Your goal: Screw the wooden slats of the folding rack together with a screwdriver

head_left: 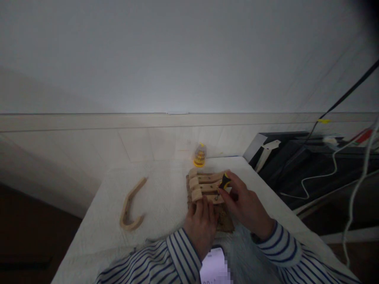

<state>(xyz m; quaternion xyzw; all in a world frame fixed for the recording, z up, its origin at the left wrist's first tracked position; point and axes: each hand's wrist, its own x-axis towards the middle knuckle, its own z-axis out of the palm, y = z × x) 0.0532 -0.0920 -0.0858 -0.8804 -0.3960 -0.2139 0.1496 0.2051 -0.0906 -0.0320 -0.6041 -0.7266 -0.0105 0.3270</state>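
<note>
Three pale wooden hook pieces (204, 185) lie side by side on a brown board (225, 223) on the white table. My left hand (201, 225) rests flat on the board's near part, fingers stretched toward the hooks. Just right of it, my right hand (244, 205) is closed round a small black and yellow screwdriver (224, 182), whose tip points down at the nearest wooden piece.
One loose curved wooden hook (130, 207) lies on the white table (166, 193) to the left. A small yellow screwdriver-bit holder (199, 156) stands at the table's far edge. Dark equipment with black and white cables (334, 165) sits to the right. A phone (213, 268) lies near my body.
</note>
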